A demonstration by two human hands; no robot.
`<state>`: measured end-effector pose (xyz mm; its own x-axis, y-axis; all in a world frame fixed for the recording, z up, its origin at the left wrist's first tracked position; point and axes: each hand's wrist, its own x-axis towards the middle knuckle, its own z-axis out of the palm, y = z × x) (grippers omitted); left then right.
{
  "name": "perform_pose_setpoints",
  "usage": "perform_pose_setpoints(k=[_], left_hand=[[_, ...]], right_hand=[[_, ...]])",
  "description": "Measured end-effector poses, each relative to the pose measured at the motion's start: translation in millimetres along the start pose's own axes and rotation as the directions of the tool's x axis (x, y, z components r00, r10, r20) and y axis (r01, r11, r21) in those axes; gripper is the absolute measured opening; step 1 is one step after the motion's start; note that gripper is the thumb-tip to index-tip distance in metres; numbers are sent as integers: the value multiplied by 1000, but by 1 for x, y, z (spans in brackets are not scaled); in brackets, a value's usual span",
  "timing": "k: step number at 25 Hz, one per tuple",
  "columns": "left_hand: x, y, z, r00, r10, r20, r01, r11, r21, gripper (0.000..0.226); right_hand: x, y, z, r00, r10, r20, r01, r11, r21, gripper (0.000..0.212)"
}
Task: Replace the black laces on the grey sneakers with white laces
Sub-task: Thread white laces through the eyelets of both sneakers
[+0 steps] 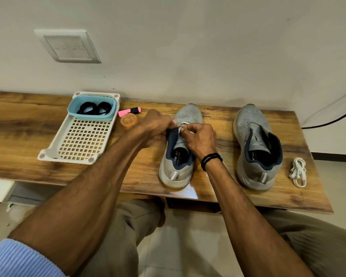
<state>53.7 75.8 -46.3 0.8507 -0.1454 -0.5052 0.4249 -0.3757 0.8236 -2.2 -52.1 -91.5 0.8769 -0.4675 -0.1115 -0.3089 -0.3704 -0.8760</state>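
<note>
Two hands are engaged at one grey sneaker [176,172], which stands upright at the middle of the table with its toe toward the wall. The left hand [154,124] is extended from a bare forearm, fingers curled, and the white lace [183,125] is pinched at the upper eyelets. The right hand [200,138] is set against it from the other side, knuckles up, and the same lace is pinched just above the tongue. Black bands [211,159] are worn at that wrist.

On the wooden table [28,126], a white perforated tray [82,142] is placed at the left. A blue tub [72,108] is seated in its far end, and the black laces [94,108] are coiled inside. A pink highlighter [129,110] and an orange container [128,119] are found just beside the tray. The second sneaker [250,120] is stood well to the right, unlaced, with its tongue raised. A bundled spare white lace [298,171] is laid beside it, near the table's right end.

On the pale wall [188,47], a switch plate [68,46] is mounted above the tray, and a black cable [328,121] is run at the far right.
</note>
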Motion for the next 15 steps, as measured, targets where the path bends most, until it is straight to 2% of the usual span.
perform_pose_setpoints(k=[2, 5, 7, 9, 11, 12, 13, 15], left_hand=[[0, -4, 1, 1000, 12, -14, -12, 1000, 9, 15], [5, -11, 3, 995, 70, -67, -62, 992, 112, 6], [8, -9, 5, 996, 73, -59, -67, 992, 107, 8], [8, -8, 9, 994, 83, -70, -75, 991, 112, 13], [6, -6, 13, 993, 53, -102, -34, 984, 175, 16], [6, -7, 13, 990, 24, -142, -6, 992, 126, 15], [5, -4, 9, 981, -15, -195, 11, 1000, -22, 16], [4, 7, -5, 923, -141, -357, -19, 912, -409, 21]], right_hand=[[0, 0, -3, 999, -19, 34, 18, 1000, 14, 5], [-2, 1, -7, 998, -37, 45, 38, 999, -10, 6], [-4, 2, -7, 996, -72, 44, 74, 996, -49, 8], [-6, 2, -5, 984, -170, 46, 175, 975, -137, 18], [-7, 4, -2, 980, -198, 14, 191, 921, -339, 41], [-6, 5, -4, 989, -147, -28, 123, 906, -405, 54], [-6, 5, -6, 995, -77, -71, 41, 910, -412, 66], [-6, 8, -11, 992, 25, -124, -64, 945, -321, 82]])
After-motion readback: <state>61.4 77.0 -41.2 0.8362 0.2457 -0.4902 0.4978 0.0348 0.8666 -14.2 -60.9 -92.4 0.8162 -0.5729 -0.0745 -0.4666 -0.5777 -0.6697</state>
